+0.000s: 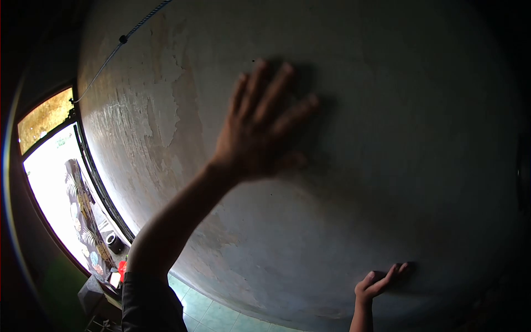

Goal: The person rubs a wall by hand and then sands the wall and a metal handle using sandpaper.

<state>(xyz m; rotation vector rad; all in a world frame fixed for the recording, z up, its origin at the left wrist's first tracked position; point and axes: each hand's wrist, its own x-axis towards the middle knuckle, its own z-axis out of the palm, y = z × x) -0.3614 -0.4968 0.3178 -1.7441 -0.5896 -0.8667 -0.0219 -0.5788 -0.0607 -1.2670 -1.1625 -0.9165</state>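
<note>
My left hand [263, 127] reaches up in front of a grey plaster wall [354, 144], fingers spread, its palm against or very close to the surface. Dark shadow lies just right of the fingers. Lower down on the right, my right hand [380, 283] is raised at the same wall, its fingertips at the surface and its fingers partly apart. Neither hand shows anything held. Paint peels from the wall in ragged patches left of my left hand.
A thin rope [123, 40] with a knot runs from the top toward the doorway at left. Patterned cloth [88, 221] hangs in the bright opening, near a dark round container [114, 243]. Pale green floor tiles [215, 316] show below the wall.
</note>
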